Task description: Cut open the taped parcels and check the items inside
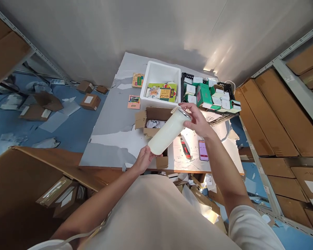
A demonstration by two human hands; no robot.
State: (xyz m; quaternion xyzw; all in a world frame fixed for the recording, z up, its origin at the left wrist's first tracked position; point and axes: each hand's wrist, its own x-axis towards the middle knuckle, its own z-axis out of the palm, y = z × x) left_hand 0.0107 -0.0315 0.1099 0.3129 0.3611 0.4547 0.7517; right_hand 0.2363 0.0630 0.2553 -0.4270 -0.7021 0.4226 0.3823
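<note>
A cream-white thermos bottle (167,133) with a silvery metal end and a small strap there is held tilted above the table. My left hand (143,159) grips its lower end with the fingers closed against the base. Around the metal end at the upper right, my right hand (197,121) has its thumb and fingers wrapped. Beneath the bottle stands an open cardboard box (149,131) with crumpled white paper inside, partly hidden by the bottle. A red and black utility knife (185,148) and a phone (203,150) with a lit pink screen lie to the right.
A white foam box (143,100) with booklets stands at the back. Beside it, a black crate (183,83) holds several green and white boxes. Two small booklets (134,102) lie left. Shelves with cartons (279,114) flank the right; a large open carton (23,194) stands left.
</note>
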